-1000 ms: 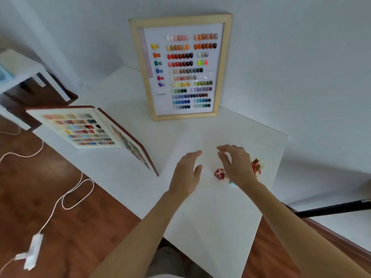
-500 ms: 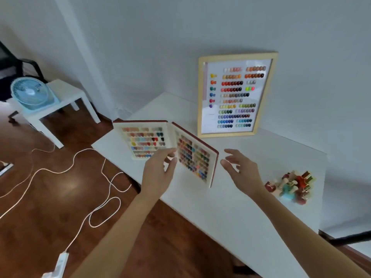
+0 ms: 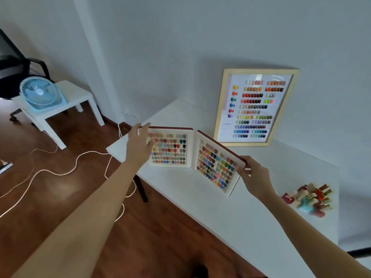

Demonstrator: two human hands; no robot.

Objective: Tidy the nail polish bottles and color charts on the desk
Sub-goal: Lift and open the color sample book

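Observation:
An open color chart book (image 3: pixel 192 155) with red covers lies on the white desk (image 3: pixel 230 213), its right page tilted up. My right hand (image 3: pixel 254 175) grips the outer edge of that right page. My left hand (image 3: pixel 139 143) hovers with fingers spread over the left page's outer edge; whether it touches is unclear. A framed color chart (image 3: pixel 255 108) leans upright against the wall behind the book. A cluster of several nail polish bottles (image 3: pixel 310 199) sits at the desk's right side.
A small white side table (image 3: pixel 66 105) carries a light blue fan (image 3: pixel 40 93) at the left, with a black chair (image 3: pixel 12 69) behind it. White cables (image 3: pixel 60 173) trail over the wooden floor beside the desk.
Both hands have left the bottle cluster and moved leftward to the open chart book. My right hand has taken hold of the right page edge; my view has swung left.

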